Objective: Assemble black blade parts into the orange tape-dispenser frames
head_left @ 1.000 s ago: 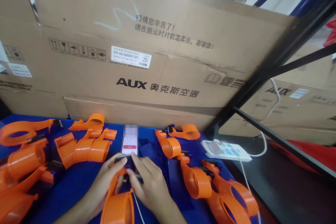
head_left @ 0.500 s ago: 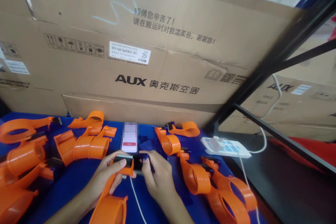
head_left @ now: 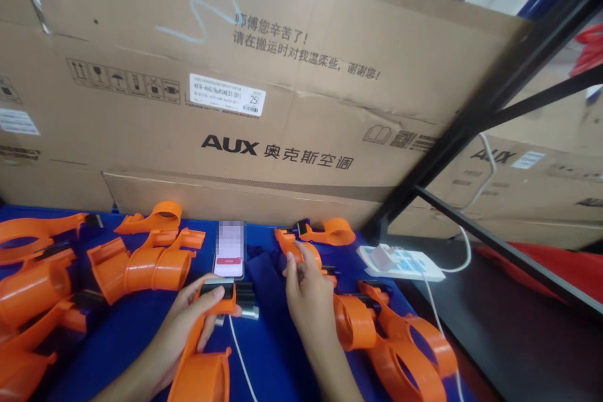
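- The left hand (head_left: 200, 311) gripped an orange dispenser (head_left: 200, 374) near the bench's (head_left: 268, 358) middle.
- The right hand (head_left: 308, 289), fingers parted, hung over a second dispenser (head_left: 283, 241); contact could not be told.
- Bare blue surface lay between the forearms.
- A carton (head_left: 282, 198) walled the far edge; a power strip (head_left: 426, 268) sat right.

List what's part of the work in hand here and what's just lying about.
Likely part of the work:
- black-ended orange piece, held in the left hand
- similar orange pieces on the right; the right hand is at one, contact unclear
- similar orange pieces on the left

Apparently just lying about:
- phone
- power strip
- large cardboard box
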{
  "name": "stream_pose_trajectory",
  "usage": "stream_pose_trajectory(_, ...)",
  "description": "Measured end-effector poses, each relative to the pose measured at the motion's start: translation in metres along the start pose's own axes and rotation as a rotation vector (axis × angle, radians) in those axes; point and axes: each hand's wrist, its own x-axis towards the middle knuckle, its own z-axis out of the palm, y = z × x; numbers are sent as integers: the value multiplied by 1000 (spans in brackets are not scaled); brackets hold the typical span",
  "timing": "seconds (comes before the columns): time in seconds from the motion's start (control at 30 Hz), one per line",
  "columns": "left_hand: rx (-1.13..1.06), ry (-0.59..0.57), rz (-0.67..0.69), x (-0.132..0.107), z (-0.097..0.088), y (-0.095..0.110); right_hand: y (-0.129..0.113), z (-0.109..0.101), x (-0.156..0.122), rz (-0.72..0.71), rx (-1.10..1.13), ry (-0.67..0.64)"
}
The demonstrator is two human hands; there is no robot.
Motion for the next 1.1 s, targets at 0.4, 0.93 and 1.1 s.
stream_pose_trajectory(0.4,190,-25,106,2,0,-9,-40,3,-17,-415,301,-489)
stream_pose_trajectory(0.93,-426,9,191,-2,-26,25,-26,-3,-6,-342,68,-451)
stream_pose_trajectory(1.1,-448,1,204,-1,-24,22,-30,19,-21,-372,-59,-542)
